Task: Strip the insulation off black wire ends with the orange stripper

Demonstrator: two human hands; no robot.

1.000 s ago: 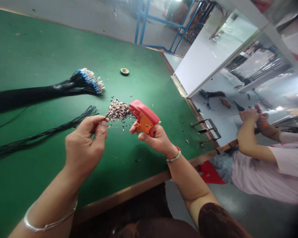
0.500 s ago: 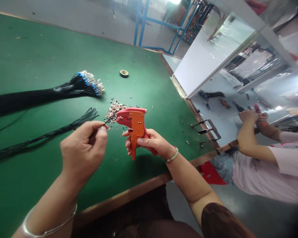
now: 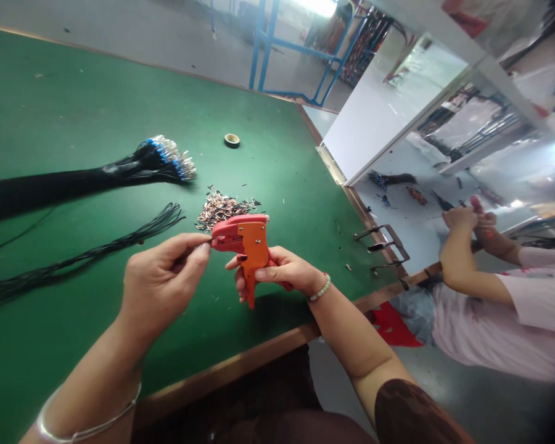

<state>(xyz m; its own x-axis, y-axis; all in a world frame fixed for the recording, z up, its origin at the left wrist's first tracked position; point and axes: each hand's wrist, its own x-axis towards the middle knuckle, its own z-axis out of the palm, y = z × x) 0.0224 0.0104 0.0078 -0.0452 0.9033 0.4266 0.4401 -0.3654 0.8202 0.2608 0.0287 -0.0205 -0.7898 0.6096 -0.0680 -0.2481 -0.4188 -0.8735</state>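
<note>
My right hand is wrapped round the handles of an orange and red wire stripper, held upright above the table with its jaws facing left. My left hand pinches a thin black wire between thumb and forefinger. The wire's end reaches the stripper's red jaws, and most of its length is hidden by the hand. Just behind the tool lies a heap of copper and black wire scraps. To the left, a loose bundle of black wires stretches across the green table.
A thick black cable bundle with blue and silver terminals lies at the back left. A roll of tape sits farther back. A metal clamp-like fixture is on the right edge. A co-worker works at the neighbouring table.
My left hand has moved right, bringing the wire's end into the stripper's jaws. The stripper has come slightly down and to the left.
</note>
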